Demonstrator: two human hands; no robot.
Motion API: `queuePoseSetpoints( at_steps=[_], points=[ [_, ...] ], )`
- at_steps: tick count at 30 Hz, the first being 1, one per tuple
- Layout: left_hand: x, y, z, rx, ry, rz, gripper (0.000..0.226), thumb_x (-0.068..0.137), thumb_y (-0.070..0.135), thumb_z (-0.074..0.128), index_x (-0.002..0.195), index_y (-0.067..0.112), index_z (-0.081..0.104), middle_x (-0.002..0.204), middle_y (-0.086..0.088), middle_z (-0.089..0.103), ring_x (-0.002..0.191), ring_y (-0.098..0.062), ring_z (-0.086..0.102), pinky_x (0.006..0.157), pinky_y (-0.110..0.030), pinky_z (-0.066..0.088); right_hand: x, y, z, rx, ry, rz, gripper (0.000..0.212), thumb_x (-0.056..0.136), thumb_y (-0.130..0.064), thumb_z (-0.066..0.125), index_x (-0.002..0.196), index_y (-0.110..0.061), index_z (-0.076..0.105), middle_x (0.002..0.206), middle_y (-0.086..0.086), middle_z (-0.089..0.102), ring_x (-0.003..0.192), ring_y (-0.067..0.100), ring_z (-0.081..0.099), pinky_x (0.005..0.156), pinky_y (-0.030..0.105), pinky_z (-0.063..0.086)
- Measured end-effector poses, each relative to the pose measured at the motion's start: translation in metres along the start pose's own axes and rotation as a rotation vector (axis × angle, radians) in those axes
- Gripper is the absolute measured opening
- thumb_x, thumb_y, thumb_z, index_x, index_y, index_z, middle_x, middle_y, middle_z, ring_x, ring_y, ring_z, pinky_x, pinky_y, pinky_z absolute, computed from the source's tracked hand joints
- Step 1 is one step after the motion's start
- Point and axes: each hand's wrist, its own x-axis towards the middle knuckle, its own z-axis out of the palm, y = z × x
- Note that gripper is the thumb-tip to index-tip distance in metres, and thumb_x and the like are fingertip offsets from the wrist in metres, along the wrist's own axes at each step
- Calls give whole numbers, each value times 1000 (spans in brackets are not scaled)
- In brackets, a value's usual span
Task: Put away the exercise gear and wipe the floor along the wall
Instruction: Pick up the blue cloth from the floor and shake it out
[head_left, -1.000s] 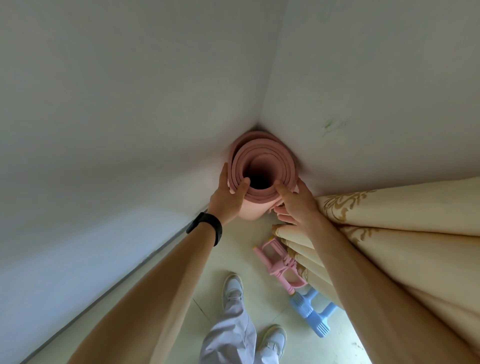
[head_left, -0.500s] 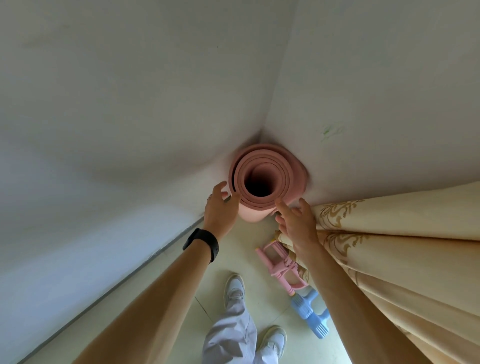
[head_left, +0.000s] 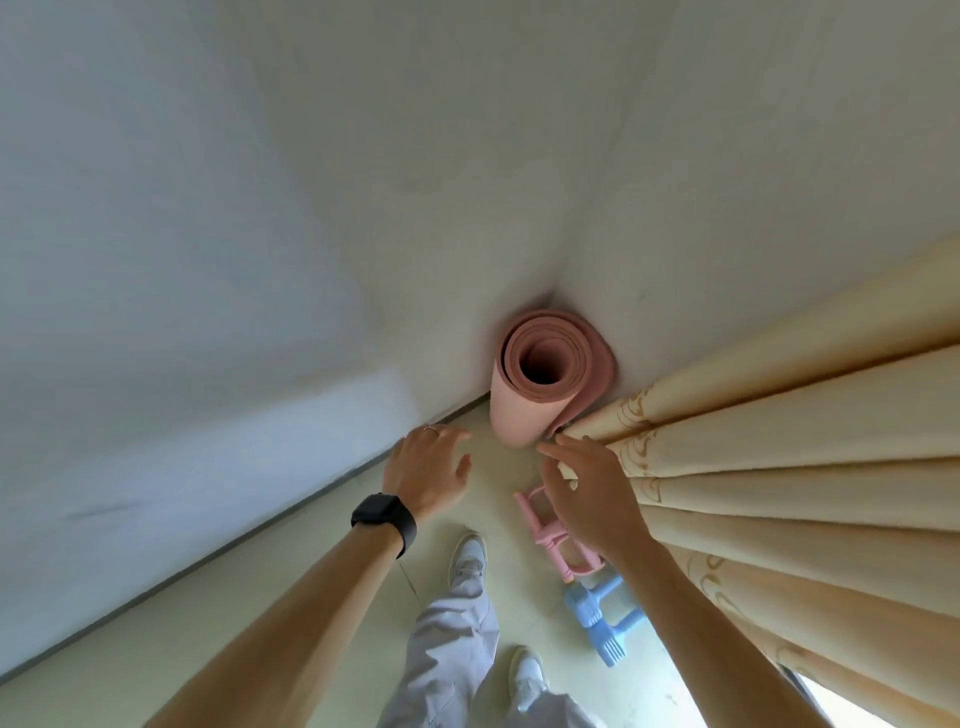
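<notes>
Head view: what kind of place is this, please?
Most likely a room in a home, at a wall corner. A rolled pink mat stands upright in the corner, a cream patterned curtain hangs beside it, and pink gear and blue gear lie on the pale floor.

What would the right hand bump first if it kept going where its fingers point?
Probably the rolled pink mat in the corner; the right hand hovers just short of it, depth unclear.

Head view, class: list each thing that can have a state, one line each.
Pink mat: rolled, standing on end in the corner.
Left hand: open, holding nothing.
Right hand: open, holding nothing.
Pink exerciser: lying on the floor.
Blue dumbbells: lying on the floor.
Curtain: gathered in folds.
</notes>
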Motion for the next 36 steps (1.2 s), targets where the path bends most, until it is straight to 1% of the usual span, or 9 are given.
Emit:
queuePoseSetpoints(
  at_steps=[3,5,9,11,15,18,23,28,36],
  points=[
    [-54,-11,-28,53,76,-38,45,100,41,44,143,30,48,149,2,48,142,-20,35,117,-42,28,-33,-33,-20,-185,107,-185,19,84,-7,76,103,-10,78,109,8,75,113,29,66,103,38,41],
    [-94,-18,-45,59,152,-92,45,101,42,41,145,33,44,154,4,42,147,-20,27,120,-42,21,-47,-44,-23,-243,184,-321,19,81,-16,80,100,-16,79,106,3,76,109,26,68,100,44,47],
    [-190,-33,-71,32,341,-230,45,102,43,39,146,36,41,156,6,37,149,-18,22,121,-42,17,-63,-78,-17,-248,73,-441,51,96,-59,30,125,-36,66,135,-11,62,137,16,47,119,42,29],
    [-242,-42,-78,8,434,-303,45,101,44,40,146,37,42,156,7,38,149,-17,23,121,-42,19,-81,-111,-15,-256,58,-556,55,95,-64,26,129,-40,62,141,-14,58,142,16,40,120,40,27],
    [-354,-75,-81,-14,581,-489,45,100,46,41,145,39,43,155,9,38,148,-14,24,121,-41,18,-144,-191,0,-174,96,-796,46,95,-57,39,122,-36,69,135,-11,62,144,20,37,115,35,37],
    [-455,-102,-72,-42,689,-676,44,99,46,42,143,40,45,153,10,41,147,-14,26,120,-41,21,-204,-252,31,-201,-13,-966,35,97,-49,51,126,-39,66,139,-13,59,147,16,28,114,35,37],
    [-644,-131,-40,-44,817,-998,44,98,46,44,141,37,50,150,5,47,142,-16,37,116,-39,29,-329,-349,106,-293,-306,-1312,39,100,-48,47,139,-43,53,149,-17,48,151,12,14,121,30,19],
    [-825,-140,1,-46,952,-1269,42,99,43,46,140,36,51,149,5,47,139,-16,39,114,-38,29,-479,-417,184,-305,-460,-1580,42,101,-50,43,142,-44,48,150,-18,45,152,14,13,123,32,15],
    [-1085,-183,96,-98,1074,-1570,43,99,42,45,142,39,48,151,9,43,145,-13,29,119,-37,19,-718,-474,319,-319,-640,-1771,46,101,-51,41,147,-45,40,154,-20,39,152,13,10,122,31,12]
  ],
)
